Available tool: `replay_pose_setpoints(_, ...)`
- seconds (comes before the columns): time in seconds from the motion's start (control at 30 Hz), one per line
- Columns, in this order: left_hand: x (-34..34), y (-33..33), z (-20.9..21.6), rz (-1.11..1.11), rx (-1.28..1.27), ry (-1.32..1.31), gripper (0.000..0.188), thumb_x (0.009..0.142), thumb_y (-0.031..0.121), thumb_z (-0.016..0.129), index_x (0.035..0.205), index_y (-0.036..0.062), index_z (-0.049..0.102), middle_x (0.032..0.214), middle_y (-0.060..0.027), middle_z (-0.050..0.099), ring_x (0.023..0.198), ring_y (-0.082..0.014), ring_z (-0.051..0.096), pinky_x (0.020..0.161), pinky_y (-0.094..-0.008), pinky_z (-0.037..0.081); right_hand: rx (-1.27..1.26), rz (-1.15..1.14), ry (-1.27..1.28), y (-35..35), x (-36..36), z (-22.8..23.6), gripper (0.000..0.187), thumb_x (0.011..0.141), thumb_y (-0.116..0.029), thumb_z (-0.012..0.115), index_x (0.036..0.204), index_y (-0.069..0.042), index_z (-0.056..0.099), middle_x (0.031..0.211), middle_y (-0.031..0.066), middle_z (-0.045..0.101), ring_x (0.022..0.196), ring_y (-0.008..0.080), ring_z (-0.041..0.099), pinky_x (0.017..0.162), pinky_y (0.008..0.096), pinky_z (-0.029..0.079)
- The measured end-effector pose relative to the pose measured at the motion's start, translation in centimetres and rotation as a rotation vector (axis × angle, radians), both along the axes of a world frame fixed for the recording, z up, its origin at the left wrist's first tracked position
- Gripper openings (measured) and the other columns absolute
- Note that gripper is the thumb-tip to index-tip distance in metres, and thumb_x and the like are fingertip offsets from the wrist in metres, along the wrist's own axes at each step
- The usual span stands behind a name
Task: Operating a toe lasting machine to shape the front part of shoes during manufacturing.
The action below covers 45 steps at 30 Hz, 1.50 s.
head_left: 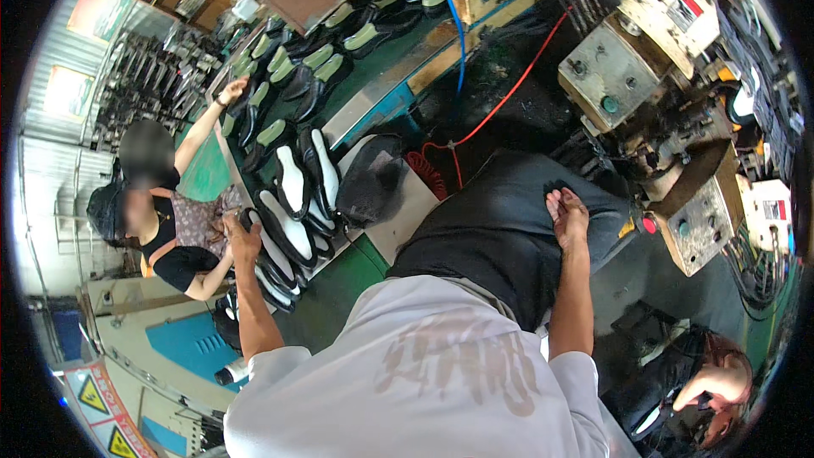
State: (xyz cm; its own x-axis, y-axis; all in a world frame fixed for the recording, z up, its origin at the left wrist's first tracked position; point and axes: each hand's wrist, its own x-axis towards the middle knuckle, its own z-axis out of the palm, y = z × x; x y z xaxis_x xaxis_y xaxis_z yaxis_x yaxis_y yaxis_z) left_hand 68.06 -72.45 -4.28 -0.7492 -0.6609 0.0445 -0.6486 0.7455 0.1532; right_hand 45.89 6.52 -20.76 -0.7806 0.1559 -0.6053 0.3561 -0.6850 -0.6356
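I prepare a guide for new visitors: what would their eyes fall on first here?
Probably the black-rimmed white soles, left of centre beside the wearer's left hand. Next, perhaps, the bright red hose, coiled near the centre, and the control box with a green button, upper right.

Yellow warning triangles [92,395] stand on a red-and-white placard [114,392]

Lined-up shoes [293,184] and machines [606,76] show a factory.

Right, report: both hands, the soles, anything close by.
Left hand at black-and-white soles, hold unclear. Right hand empty, over dark trousers. Soles bunched, overlapping. Co-worker close beside left hand.
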Motion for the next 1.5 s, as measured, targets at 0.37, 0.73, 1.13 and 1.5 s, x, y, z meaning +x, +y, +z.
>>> replay_pose_setpoints(0.37,-31.3,37.7,11.2,-0.927,0.408,0.412,0.044,0.1,0.005,0.064,0.143,0.0008,0.063,0.126,-0.0223,0.07,0.114,-0.0338,0.069,0.103,-0.0421,0.053,0.06,-0.215,0.125,1.3,4.1,5.6,0.042,0.11,-0.013,0.061,0.147,0.005,0.054,0.129,0.0219,0.071,0.112,0.0343,0.074,0.101,0.0475,0.062)
replay_pose_setpoints(0.73,-17.5,70.6,-3.7,-2.5,0.944,-0.553,0.038,0.102,0.008,0.064,0.139,0.0001,0.065,0.133,-0.0228,0.067,0.122,-0.0421,0.065,0.106,-0.0487,0.051,0.7,-1.032,-0.573,1.4,39.6,6.7,0.042,0.103,-0.012,0.059,0.139,0.008,0.065,0.116,0.0159,0.078,0.101,0.0218,0.075,0.091,0.0356,0.062)
replay_pose_setpoints(1.13,-13.7,71.4,-7.1,-2.58,0.693,-0.528,0.027,0.099,0.005,0.064,0.124,0.0023,0.072,0.114,-0.0119,0.079,0.111,-0.0341,0.07,0.101,-0.045,0.052,0.734,-0.773,-1.767,-12.8,76.4,3.9,0.08,0.091,-0.023,0.075,0.164,-0.015,0.043,0.152,0.0333,0.055,0.142,0.0471,0.054,0.12,0.0494,0.046)
replay_pose_setpoints(1.5,-11.2,72.6,-8.7,-2.545,0.562,-0.519,0.025,0.099,0.008,0.068,0.123,0.0046,0.074,0.112,-0.0114,0.08,0.109,-0.0339,0.073,0.096,-0.0464,0.056,0.676,-1.018,-1.402,0.4,76.4,1.7,0.117,0.082,-0.044,0.088,0.174,-0.028,0.018,0.155,0.029,0.053,0.142,0.0461,0.054,0.117,0.0534,0.046)
